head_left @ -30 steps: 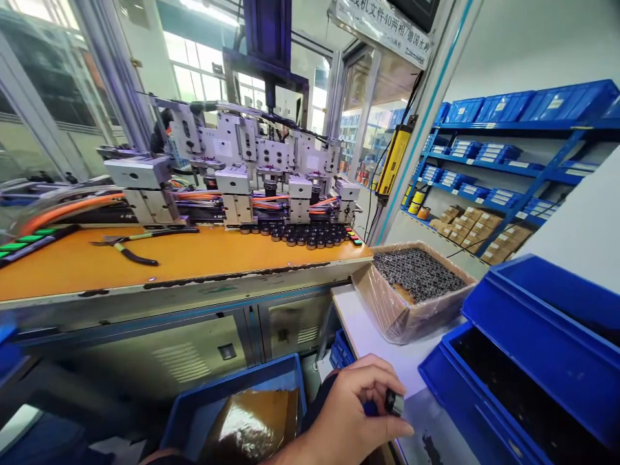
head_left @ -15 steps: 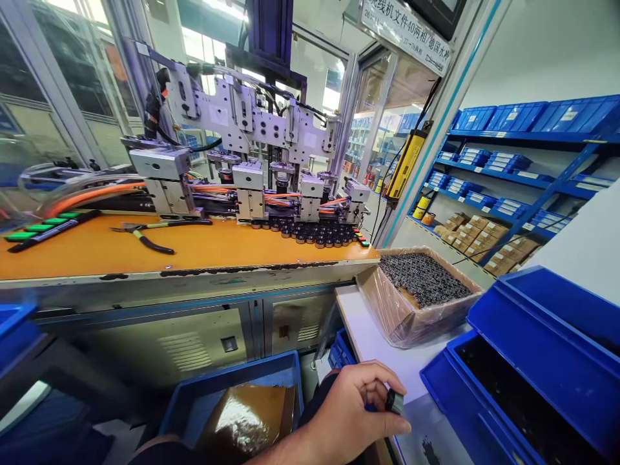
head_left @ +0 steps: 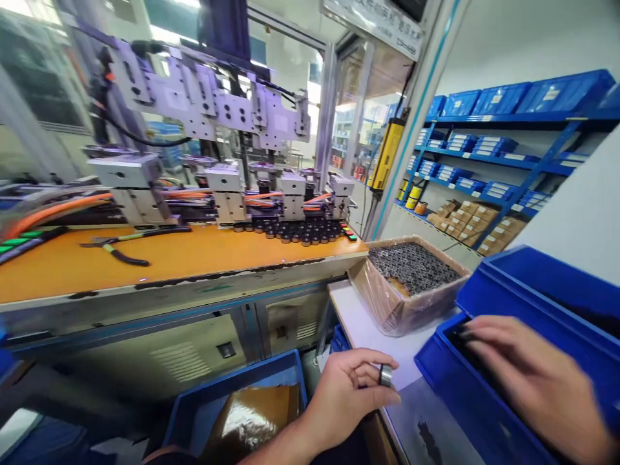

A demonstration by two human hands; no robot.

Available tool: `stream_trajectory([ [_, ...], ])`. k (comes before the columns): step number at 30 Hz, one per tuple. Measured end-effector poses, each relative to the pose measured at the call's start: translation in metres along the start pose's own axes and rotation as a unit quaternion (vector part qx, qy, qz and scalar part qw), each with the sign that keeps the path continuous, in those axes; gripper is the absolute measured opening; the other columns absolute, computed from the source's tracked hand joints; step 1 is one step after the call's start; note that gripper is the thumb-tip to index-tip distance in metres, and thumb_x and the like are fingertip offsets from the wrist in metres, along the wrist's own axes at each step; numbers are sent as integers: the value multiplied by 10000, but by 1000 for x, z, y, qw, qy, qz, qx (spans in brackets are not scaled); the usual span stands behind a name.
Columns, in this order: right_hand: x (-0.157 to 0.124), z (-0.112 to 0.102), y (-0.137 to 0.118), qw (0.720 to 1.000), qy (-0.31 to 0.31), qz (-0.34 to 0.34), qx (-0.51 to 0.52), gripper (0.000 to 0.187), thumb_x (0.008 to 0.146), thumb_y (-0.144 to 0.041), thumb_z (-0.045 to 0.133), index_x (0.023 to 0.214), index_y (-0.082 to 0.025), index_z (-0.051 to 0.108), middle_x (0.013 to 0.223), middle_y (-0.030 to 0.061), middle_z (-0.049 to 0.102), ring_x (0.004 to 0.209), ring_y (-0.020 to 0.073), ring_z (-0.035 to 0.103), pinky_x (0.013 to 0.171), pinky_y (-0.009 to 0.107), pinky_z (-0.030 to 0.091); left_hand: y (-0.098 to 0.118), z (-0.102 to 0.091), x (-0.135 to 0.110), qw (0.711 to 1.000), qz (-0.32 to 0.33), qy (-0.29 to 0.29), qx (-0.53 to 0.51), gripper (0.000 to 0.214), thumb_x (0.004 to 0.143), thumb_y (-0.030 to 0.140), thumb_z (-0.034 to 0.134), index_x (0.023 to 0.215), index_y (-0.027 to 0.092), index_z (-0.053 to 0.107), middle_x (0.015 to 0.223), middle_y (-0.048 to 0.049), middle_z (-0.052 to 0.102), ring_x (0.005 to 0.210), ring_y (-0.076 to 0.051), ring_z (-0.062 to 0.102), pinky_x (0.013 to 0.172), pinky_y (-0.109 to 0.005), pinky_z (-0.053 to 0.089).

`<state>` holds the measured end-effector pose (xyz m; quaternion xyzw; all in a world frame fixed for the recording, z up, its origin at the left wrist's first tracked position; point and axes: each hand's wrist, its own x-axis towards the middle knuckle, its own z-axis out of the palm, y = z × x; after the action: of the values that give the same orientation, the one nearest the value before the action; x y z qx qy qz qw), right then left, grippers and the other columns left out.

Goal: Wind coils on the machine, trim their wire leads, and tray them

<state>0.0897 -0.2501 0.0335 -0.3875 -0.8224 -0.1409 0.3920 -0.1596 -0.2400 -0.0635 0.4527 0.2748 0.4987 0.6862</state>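
Observation:
My left hand [head_left: 349, 392] is closed around a small silver metal cylinder [head_left: 385, 374] with a black edge, held between thumb and fingers above the edge of the white side table. At the right, my right hand [head_left: 542, 381] is over a blue bin [head_left: 450, 374] with dark contents. Motion blurs its fingers; something dark shows at the fingertips, but whether they grip it cannot be made out. Beyond both hands stands a plastic-lined carton [head_left: 387, 313] full of small black parts.
On the orange bench [head_left: 203, 255] lie pliers [head_left: 121, 248] and a cluster of black round parts [head_left: 305, 231] below the machine [head_left: 227, 194]. A second blue bin [head_left: 533, 271] stands behind the first. A blue crate [head_left: 181, 407] with brown sheet material is below.
My right hand has come into view from the right, over the blue bin. The cylinder in my left hand has turned to show more silver. The camera view has shifted right.

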Motion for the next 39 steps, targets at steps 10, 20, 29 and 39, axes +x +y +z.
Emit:
stream_trajectory([
  [10, -47, 70, -36, 975, -70, -28, 208, 103, 957, -97, 508, 947, -133, 604, 840, 75, 624, 757, 155, 603, 628, 257, 504, -13, 17, 3, 994, 76, -10, 75, 357, 562, 70, 875, 892, 188, 804, 697, -21, 788, 619, -135, 724, 637, -164, 587],
  [20, -38, 62, -29, 987, -20, -69, 145, 121, 975, -135, 520, 1076, -119, 584, 934, 95, 662, 863, 152, 646, 734, 261, 566, -9, 21, 4, 985, 133, 0, 110, 416, 564, -5, 841, 906, 229, 805, 794, -28, 814, 644, -160, 762, 643, -173, 617],
  [29, -44, 65, -25, 979, -32, -149, 134, 192, 984, -107, 439, 992, -54, 623, 903, 127, 666, 783, 184, 615, 657, 299, 528, -9, 10, -4, 985, 70, -21, 156, 520, 583, 11, 859, 976, 344, 789, 832, 40, 817, 731, -151, 775, 697, -142, 607],
  [39, -46, 62, -24, 979, -16, -152, 136, 243, 982, -106, 400, 1004, -34, 631, 896, 133, 648, 777, 188, 594, 649, 295, 520, -6, 12, 1, 986, 40, -35, 159, 460, 563, 31, 874, 948, 272, 803, 808, -5, 817, 730, -203, 778, 701, -221, 637],
])
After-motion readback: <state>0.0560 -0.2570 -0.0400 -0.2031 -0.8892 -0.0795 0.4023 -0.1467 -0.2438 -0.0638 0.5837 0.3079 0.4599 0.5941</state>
